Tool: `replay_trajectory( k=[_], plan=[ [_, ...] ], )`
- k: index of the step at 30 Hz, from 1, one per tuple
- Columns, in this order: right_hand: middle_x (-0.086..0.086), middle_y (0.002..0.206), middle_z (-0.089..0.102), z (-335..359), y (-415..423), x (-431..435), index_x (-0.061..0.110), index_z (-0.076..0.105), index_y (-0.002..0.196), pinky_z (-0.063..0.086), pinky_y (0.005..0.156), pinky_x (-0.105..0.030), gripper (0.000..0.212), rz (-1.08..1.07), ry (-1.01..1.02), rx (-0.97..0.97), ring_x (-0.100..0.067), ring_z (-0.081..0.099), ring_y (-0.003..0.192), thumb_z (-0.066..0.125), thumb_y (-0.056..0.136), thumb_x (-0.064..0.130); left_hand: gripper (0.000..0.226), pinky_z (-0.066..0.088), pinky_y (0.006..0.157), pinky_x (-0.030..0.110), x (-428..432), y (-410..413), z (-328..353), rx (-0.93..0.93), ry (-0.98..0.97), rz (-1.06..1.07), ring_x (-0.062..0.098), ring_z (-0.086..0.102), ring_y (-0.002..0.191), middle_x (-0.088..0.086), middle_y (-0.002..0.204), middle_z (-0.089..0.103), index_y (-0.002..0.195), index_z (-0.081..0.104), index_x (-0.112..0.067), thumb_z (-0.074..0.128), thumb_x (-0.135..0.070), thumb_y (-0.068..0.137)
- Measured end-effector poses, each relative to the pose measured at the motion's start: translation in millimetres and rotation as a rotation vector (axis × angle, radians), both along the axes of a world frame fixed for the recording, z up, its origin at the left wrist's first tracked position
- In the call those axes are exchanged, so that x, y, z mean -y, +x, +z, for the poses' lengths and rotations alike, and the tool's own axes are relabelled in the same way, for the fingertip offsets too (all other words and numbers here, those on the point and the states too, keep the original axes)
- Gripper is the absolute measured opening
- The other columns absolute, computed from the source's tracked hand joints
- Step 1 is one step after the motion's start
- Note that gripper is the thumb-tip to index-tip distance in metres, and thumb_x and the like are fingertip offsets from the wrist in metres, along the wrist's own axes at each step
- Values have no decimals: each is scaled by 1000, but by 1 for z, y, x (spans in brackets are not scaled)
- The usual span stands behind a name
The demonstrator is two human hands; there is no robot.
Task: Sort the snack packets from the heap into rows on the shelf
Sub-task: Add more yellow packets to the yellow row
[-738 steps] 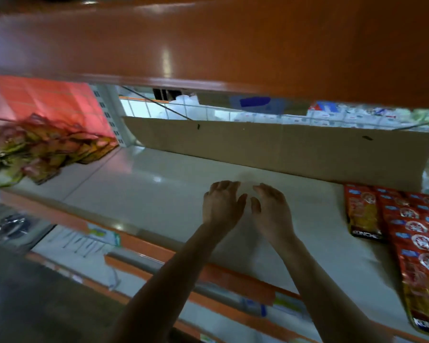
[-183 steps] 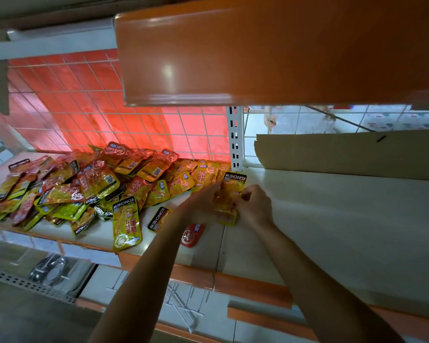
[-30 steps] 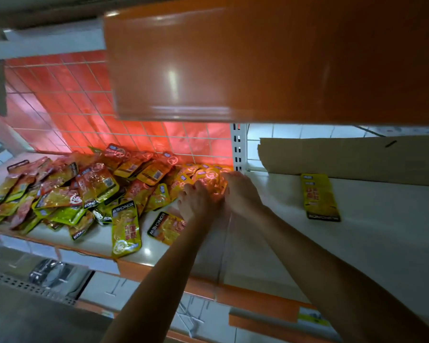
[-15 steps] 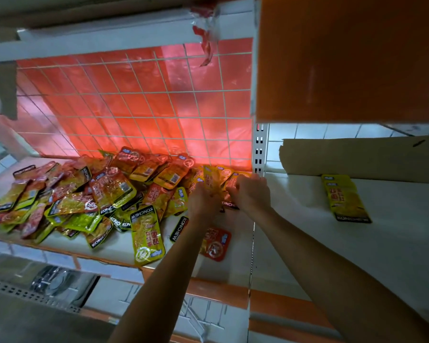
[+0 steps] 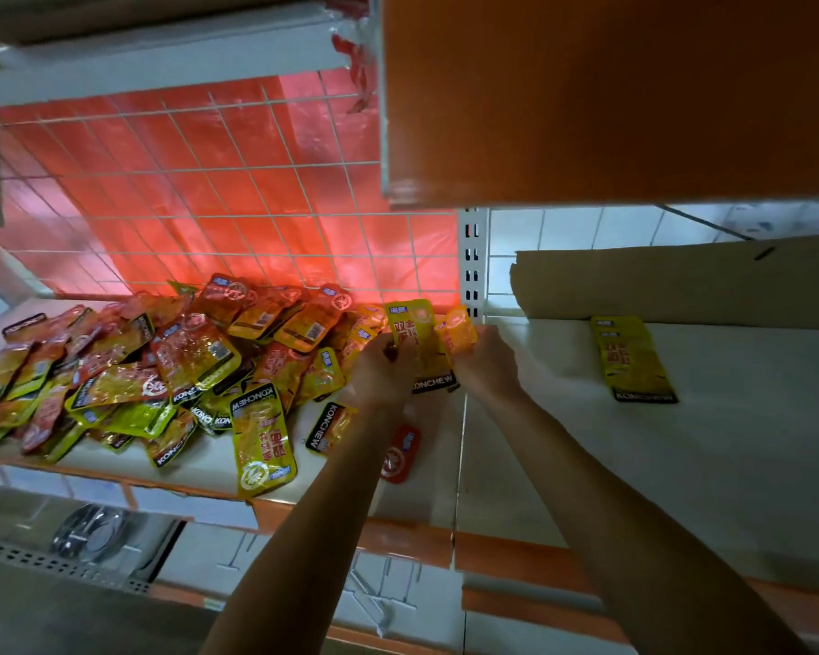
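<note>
A heap of red and yellow snack packets [image 5: 171, 366] covers the left shelf section. My left hand [image 5: 381, 371] and my right hand [image 5: 488, 366] meet at the heap's right edge. Together they hold a yellow packet [image 5: 422, 338] lifted upright between them, and a second, orange-yellow packet [image 5: 459, 330] shows behind it by my right fingers. A small stack of yellow packets [image 5: 632, 359] lies flat on the white right shelf section [image 5: 682, 465], against the cardboard. A red packet [image 5: 400, 453] lies alone under my left forearm.
A cardboard sheet [image 5: 682, 281] lines the back of the right section. A perforated upright post [image 5: 474, 267] divides the two sections. An orange upper shelf [image 5: 611, 96] overhangs the right section. Red wire mesh [image 5: 209, 205] backs the heap. The orange front edge [image 5: 492, 550] bounds the shelf.
Both hands have lifted a yellow packet out of the heap's right edge and now hold it upright between them. The view has shifted slightly left.
</note>
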State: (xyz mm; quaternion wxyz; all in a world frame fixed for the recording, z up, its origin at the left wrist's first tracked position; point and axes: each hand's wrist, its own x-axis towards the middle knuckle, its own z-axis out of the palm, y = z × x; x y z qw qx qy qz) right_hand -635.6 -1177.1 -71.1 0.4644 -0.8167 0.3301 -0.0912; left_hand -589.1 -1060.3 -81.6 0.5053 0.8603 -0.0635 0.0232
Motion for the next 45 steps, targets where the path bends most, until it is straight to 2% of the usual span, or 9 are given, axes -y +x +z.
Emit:
replay_trajectory(
  k=[3,7,11,19,25,30,35,40,45],
  plan=[
    [-19,115,61,4,-21,19,3,50,115,43,85,-39,29,-138,24,80,-37,56,110,44,96,24,18,38,58,25,22,-9,3,-78,-103,-33,15,53,66,4,74,66,83,66,-10,64,-27,89],
    [-16,105,63,12,-53,52,4,58,109,40,75,-34,27,-276,-16,204,-33,57,100,44,96,23,30,54,84,47,58,-30,10,-248,-297,-121,27,67,86,15,96,72,91,70,-11,65,-37,77],
    [-2,67,57,15,-89,90,13,63,77,31,55,-29,15,-362,-18,211,-24,53,70,53,86,18,20,50,89,60,88,-48,9,-379,-399,-179,38,67,96,11,92,73,76,69,-20,62,-36,66],
    [6,76,63,3,-146,134,21,65,88,39,56,-21,7,-419,68,213,-6,57,68,64,83,27,8,50,89,55,125,-80,-2,-420,-380,-238,31,68,87,5,82,72,73,70,-22,66,-29,73],
    [7,77,62,-9,-154,138,18,64,89,37,54,-21,12,-393,47,150,-5,56,68,64,84,29,17,53,88,51,131,-90,-6,-426,-329,-244,26,69,85,-2,76,73,67,71,-26,64,-41,63],
    [7,79,59,-14,-151,140,20,62,90,42,67,-26,15,-376,63,106,-14,58,79,66,84,33,25,53,88,49,133,-91,-5,-386,-248,-272,28,69,89,3,84,74,74,72,-23,62,-43,65],
    [9,77,57,-18,-149,141,21,62,91,41,61,-24,15,-380,79,97,-11,57,74,67,83,33,14,53,80,37,134,-88,-11,-289,-123,-337,21,68,83,-4,75,72,68,70,-26,68,-35,79],
    [15,67,57,-16,-149,143,27,57,67,40,53,-20,17,-364,52,97,-1,54,65,65,83,26,10,52,73,31,138,-88,-14,-252,-69,-368,17,68,81,-5,76,72,73,70,-27,69,-30,82],
    [16,65,57,-15,-149,148,26,63,73,39,55,-22,8,-392,46,56,-3,53,65,67,79,25,11,50,67,26,138,-87,-14,-238,-49,-363,14,67,79,-8,76,71,72,69,-28,68,-31,83]
  ],
)
